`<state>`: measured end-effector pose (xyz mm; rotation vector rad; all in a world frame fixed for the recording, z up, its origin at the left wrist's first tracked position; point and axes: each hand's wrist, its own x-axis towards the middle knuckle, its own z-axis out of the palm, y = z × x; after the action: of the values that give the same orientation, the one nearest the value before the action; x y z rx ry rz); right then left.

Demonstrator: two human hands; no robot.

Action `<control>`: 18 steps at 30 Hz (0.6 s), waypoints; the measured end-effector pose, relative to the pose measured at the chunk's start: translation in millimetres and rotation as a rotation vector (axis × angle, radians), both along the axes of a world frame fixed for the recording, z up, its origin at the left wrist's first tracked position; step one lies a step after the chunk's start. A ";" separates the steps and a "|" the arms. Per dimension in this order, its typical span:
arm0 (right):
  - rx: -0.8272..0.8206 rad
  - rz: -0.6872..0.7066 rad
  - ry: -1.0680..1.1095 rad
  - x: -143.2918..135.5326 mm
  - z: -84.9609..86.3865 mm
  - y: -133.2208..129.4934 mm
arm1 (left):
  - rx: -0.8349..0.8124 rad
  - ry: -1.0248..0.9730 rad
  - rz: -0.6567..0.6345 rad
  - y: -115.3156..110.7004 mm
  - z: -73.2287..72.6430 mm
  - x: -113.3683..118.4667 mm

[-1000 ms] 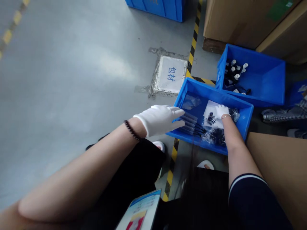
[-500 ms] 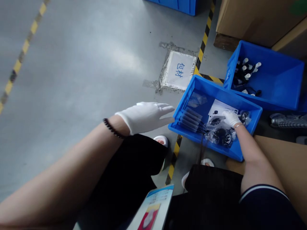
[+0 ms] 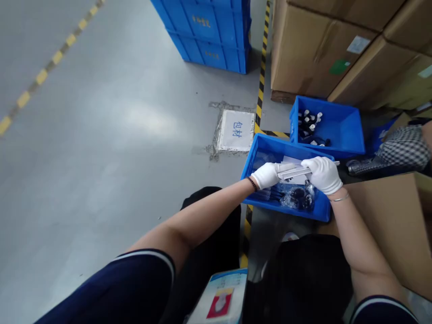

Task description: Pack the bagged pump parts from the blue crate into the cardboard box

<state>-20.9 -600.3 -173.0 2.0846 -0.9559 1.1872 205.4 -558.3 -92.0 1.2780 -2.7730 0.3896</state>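
My left hand [image 3: 266, 175], in a white glove, pinches the left end of a small stack of thin white booklets [image 3: 294, 172]. The other end is wrapped by my gloved right hand [image 3: 323, 174], so both hands hold the stack above a blue bin [image 3: 286, 210]. Inside the bin lie black parts in clear plastic bags [image 3: 299, 197], and white printed paper shows behind the stack. Flat bagged items at the bin's left side are partly hidden by my left hand and wrist.
A second blue bin [image 3: 346, 135] with black, white-capped items touches the first one's far side. Stacked blue crates [image 3: 212, 38] and cardboard boxes [image 3: 310, 54] stand beyond. An open carton [image 3: 388, 216] is at right, near a person's checked sleeve [image 3: 405, 144].
My left hand has moved right from over the floor to the bin and taken hold of the booklets. My right hand has lifted from the bin's contents with them. The view has shifted.
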 end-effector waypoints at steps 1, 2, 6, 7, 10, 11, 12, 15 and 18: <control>-0.089 0.003 -0.089 -3.2 -2.2 5.8 | -0.025 0.057 -0.022 0.3 -2.2 -1.1; -0.203 0.012 -0.177 -5.7 -4.3 9.6 | -0.056 0.107 -0.034 0.7 -4.5 -1.7; -0.646 0.077 -0.369 -8.2 -4.3 14.5 | -0.170 0.257 -0.123 0.4 -13.3 -0.2; -0.705 0.085 -0.384 -7.1 -2.4 14.9 | -0.202 0.306 -0.158 0.0 -15.0 0.9; -0.775 0.075 -0.403 -2.6 3.5 17.4 | -0.249 0.410 -0.254 -0.6 -18.4 5.4; -0.786 0.068 -0.411 -1.3 4.9 18.5 | -0.245 0.441 -0.278 -0.6 -19.2 6.7; -0.796 0.062 -0.416 -0.3 6.1 19.6 | -0.230 0.475 -0.297 -0.5 -19.9 7.6; -0.816 0.053 -0.429 0.7 8.1 22.4 | -0.115 0.630 -0.300 0.6 -22.0 7.8; -0.810 0.046 -0.435 -0.4 8.2 23.9 | 0.054 0.825 -0.246 2.6 -24.5 4.0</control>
<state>-21.3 -576.4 -164.8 1.2332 -0.4582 1.7276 209.4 -555.7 -116.5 0.8145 -2.1778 -0.1983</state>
